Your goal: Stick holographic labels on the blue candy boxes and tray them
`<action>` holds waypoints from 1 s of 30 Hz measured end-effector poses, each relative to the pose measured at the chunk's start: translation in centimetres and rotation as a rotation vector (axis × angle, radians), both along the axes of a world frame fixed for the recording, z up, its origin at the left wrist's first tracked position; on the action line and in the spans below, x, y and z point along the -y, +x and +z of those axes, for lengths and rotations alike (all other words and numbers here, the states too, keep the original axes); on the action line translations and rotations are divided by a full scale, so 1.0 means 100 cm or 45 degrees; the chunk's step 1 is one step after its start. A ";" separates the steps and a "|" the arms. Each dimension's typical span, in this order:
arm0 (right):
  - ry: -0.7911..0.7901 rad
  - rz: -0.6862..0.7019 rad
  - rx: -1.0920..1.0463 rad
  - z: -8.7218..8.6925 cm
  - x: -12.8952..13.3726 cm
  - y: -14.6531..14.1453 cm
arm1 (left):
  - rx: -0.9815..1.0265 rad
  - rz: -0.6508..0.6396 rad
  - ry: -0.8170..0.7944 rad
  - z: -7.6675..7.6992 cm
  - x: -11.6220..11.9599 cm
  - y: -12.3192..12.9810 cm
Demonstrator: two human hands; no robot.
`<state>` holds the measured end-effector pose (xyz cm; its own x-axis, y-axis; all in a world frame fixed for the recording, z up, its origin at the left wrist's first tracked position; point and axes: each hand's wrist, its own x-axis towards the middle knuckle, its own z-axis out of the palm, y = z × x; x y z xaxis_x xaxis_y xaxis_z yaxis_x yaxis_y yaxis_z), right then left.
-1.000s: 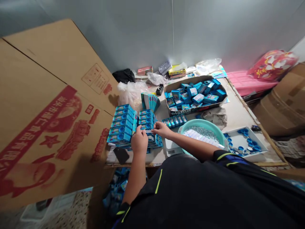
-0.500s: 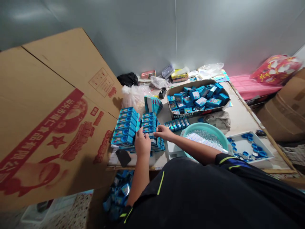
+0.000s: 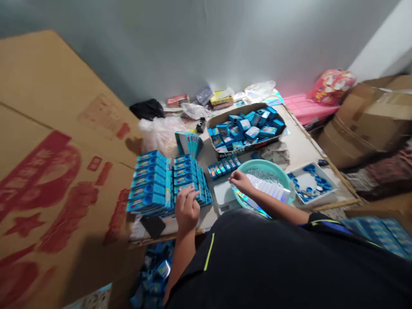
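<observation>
Left hand (image 3: 187, 210) on blue boxes (image 3: 154, 182), long axes crosswise, right hand (image 3: 241, 182) over basin (image 3: 267, 169)

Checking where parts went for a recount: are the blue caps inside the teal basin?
No, the blue caps lie in a white tray beside the teal basin.

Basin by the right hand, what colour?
Pale teal basin, shows best in the head view, the only view.

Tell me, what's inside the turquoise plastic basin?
The turquoise plastic basin holds small silvery pieces, white cards and iridescent foil. The right hand covers part, and the basin's bottom cannot be seen.
</observation>
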<state>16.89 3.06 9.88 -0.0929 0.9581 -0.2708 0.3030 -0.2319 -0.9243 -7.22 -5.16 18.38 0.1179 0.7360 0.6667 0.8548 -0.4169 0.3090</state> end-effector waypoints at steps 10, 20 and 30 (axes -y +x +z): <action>-0.167 -0.245 0.983 -0.024 0.092 0.176 | -0.040 -0.722 -0.372 -0.032 -0.015 0.059; -0.333 -0.761 0.431 -0.034 0.113 0.184 | -0.058 -0.800 -0.551 -0.048 -0.053 0.118; -0.001 -0.984 -0.583 0.018 0.118 0.158 | -0.187 -1.234 -0.424 -0.024 -0.057 0.232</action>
